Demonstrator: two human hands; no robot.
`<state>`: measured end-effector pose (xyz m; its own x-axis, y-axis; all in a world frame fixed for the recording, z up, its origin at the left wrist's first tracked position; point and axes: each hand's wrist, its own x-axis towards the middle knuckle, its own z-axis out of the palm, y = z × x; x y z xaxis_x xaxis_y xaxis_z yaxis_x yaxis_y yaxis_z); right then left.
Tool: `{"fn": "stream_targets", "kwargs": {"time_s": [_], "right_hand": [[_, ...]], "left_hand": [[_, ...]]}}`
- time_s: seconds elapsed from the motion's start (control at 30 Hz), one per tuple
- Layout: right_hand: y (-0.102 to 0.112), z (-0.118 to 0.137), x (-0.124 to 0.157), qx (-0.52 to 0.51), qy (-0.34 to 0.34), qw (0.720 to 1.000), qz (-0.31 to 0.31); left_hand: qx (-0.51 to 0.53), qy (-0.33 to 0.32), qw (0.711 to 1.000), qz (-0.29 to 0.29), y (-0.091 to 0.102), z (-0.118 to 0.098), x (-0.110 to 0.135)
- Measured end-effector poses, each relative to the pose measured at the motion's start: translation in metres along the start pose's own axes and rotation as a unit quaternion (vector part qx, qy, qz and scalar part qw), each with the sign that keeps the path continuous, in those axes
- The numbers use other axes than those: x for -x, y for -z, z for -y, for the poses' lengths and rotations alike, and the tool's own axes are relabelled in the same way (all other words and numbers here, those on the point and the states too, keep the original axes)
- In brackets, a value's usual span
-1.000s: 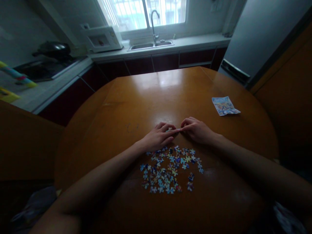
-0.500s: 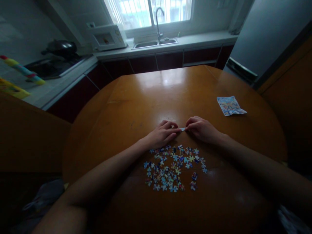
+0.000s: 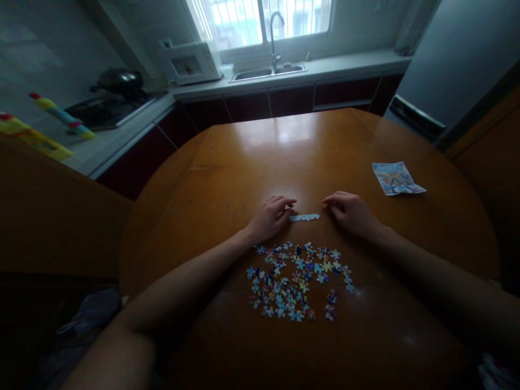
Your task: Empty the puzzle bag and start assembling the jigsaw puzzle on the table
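A short strip of joined light-blue jigsaw pieces (image 3: 305, 217) lies flat on the wooden table (image 3: 227, 179). Beside its left end rests my left hand (image 3: 271, 218), open, fingers loosely bent and apart; I cannot tell whether the thumb touches the strip. My right hand (image 3: 351, 213) sits a small gap off the right end, fingers loosely curled and holding nothing. Closer to me, many loose jigsaw pieces (image 3: 284, 287) are spread in blue, white, yellow and dark colours. Two pieces (image 3: 330, 311) lie a little apart on the right of them.
A creased picture sheet (image 3: 396, 179) lies on the table's right side. Beyond the table stand a counter with a sink (image 3: 268, 73), a white microwave (image 3: 193, 64) and a black pan (image 3: 119, 81) on the stove. A grey fridge (image 3: 450, 70) is at right.
My hands have drawn apart: the right one has let go of the strip and moved right, and the left has uncovered more of it. The whole view has shifted slightly.
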<state>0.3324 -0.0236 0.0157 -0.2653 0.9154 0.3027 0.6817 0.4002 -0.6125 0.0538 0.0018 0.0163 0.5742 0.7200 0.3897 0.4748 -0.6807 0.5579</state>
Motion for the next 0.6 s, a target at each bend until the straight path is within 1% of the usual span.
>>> {"fn": "stream_targets", "kwargs": {"time_s": [0.07,0.17,0.37,0.6], "right_hand": [[0.0009,-0.0005,-0.0003,-0.003,-0.004,1.000,0.003],[0.0013,0.0003,-0.0004,-0.002,0.000,1.000,0.011],[-0.0001,-0.0019,-0.0006,0.002,-0.010,1.000,0.025],[-0.0007,-0.0048,-0.0005,0.005,-0.010,0.999,0.031]], "left_hand": [[0.001,0.031,0.999,-0.030,-0.0005,0.0061,-0.0011],[0.007,0.055,0.997,-0.045,-0.0006,0.0112,-0.0023],[0.000,0.037,0.999,-0.031,-0.0005,0.0101,-0.0020],[-0.015,0.052,0.998,-0.026,-0.0008,0.0087,-0.0020]]}}
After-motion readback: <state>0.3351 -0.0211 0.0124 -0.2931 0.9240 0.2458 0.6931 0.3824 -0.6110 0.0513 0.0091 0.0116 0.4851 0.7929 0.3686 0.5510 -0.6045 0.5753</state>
